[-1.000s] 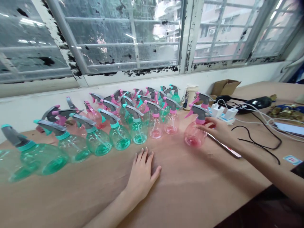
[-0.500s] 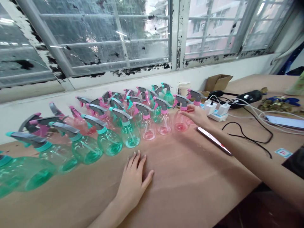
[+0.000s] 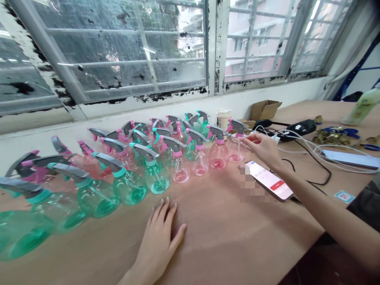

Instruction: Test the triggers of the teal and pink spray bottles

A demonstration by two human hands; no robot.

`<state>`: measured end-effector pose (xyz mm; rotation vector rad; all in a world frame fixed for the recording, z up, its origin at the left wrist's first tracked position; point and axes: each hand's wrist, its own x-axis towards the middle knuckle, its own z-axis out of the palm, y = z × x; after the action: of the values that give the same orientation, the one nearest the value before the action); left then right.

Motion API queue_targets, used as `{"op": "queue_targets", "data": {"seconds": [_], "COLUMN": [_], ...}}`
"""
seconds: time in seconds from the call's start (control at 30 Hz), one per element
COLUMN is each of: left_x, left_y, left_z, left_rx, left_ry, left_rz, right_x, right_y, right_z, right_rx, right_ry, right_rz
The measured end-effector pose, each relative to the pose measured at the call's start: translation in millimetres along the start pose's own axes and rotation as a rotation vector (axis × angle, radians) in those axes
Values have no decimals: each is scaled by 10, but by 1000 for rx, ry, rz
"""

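Several pink and teal spray bottles with grey triggers stand in rows on the wooden table [image 3: 225, 241] below the window. My right hand [image 3: 263, 148] reaches to the rightmost pink spray bottle [image 3: 236, 147] at the end of the front row, with its fingers curled against the bottle's side. Beside that stands another pink bottle [image 3: 218, 152]. My left hand [image 3: 162, 235] lies flat on the table with its fingers spread, holding nothing, just in front of a teal bottle [image 3: 156, 176].
A lit phone [image 3: 268, 180] lies under my right forearm. Behind it are a power strip with white chargers and cables [image 3: 305, 150], a black device [image 3: 299, 127], a paper cup [image 3: 223, 118], a small cardboard box [image 3: 265, 109] and a black cord [image 3: 323, 174].
My right hand moved a pink bottle left and back into the front row, and now rests on the end bottle. The phone's screen has lit up. The view shifted right.
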<state>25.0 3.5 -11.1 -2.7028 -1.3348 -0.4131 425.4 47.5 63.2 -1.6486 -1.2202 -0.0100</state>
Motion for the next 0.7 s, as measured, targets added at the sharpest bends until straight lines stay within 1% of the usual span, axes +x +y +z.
{"op": "queue_targets", "data": {"seconds": [0.03,0.1,0.2,0.27,0.33,0.37,0.4,0.47,0.57,0.63,0.67,0.7], "left_x": [0,2,9,14,18,19,20,21,24,27,28,29], "left_y": [-7,-14,-12,-9,-7,-6,-5,-2,9,21,28,35], "left_z": [8,17,9,1,-1,0,1,5,4,1,-2,-5], "left_rx": [-1,4,14,17,14,11,8,9,25,25,22,17], "left_ry": [2,-4,-20,-25,-23,-20,-15,-7,-5,-8,-8,-4], "left_rz": [-3,-6,-11,-13,-13,-11,-10,-5,-3,-7,-9,-9], "right_x": [43,157,331,399,420,418,412,385,276,111,-8,-150], "right_y": [39,118,221,268,288,286,275,225,79,-54,-127,-201], "right_z": [-17,30,243,398,494,504,483,352,16,-181,-241,-267], "right_rx": [-18,-30,10,58,103,122,137,163,190,216,227,240], "right_ry": [21,41,19,-10,1,26,64,157,267,253,224,166], "right_rz": [23,61,89,90,100,107,113,119,102,72,56,35]}}
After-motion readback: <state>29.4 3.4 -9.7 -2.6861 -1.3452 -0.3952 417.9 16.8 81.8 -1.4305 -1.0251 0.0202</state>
